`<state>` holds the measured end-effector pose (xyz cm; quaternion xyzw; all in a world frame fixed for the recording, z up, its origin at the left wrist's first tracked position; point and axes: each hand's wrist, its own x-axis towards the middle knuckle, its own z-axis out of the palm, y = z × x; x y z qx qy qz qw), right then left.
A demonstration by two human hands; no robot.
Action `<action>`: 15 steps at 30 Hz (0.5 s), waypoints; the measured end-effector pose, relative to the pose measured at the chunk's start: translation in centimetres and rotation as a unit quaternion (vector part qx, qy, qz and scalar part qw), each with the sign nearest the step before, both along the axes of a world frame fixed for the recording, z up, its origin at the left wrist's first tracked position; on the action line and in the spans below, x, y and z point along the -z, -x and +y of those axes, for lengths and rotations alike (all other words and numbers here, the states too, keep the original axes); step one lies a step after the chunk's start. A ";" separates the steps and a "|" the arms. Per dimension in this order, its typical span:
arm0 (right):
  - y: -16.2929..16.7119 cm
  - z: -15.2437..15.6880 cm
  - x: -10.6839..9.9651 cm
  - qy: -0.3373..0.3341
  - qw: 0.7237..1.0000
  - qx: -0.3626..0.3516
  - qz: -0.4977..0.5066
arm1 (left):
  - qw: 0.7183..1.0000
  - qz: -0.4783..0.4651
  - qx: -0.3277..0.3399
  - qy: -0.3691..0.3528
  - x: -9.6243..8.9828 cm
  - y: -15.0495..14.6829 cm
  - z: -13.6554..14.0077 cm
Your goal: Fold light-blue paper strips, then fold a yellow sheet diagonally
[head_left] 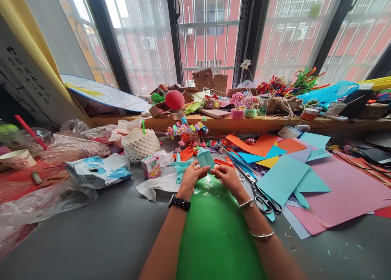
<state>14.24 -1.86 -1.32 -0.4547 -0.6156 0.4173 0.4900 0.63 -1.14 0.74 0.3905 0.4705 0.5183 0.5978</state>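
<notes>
A small folded piece of teal paper [205, 157] stands upright between my hands at the middle of the table. My left hand [192, 179] is closed on its left and lower side, thumb toward the right. The fingers of my right hand [227, 177] are pinched together at the paper's lower right edge. Beneath both hands lies a smooth, glossy green rounded thing [216, 231]. Strips of teal paper [181, 172] lie left of my left hand. Black-handled scissors [262, 202] rest to the right of my right hand.
Teal sheets [284, 178] and a large pink sheet [345, 194] cover the right side. At left are a wet-wipe pack [97, 172], a small pink box [151, 167] and a netted coconut [140, 145]. Craft flowers and a red ball [174, 99] line the windowsill [214, 127].
</notes>
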 end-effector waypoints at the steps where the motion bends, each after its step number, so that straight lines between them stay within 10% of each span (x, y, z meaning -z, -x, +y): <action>1: 0.0 0.0 0.0 -0.002 1.000 0.001 -0.002 | 1.000 0.002 -0.004 0.005 0.0 0.0 0.0; 15: 0.5 0.0 0.0 0.005 1.000 -0.023 -0.008 | 0.999 0.012 -0.023 -0.021 0.3 -0.1 0.3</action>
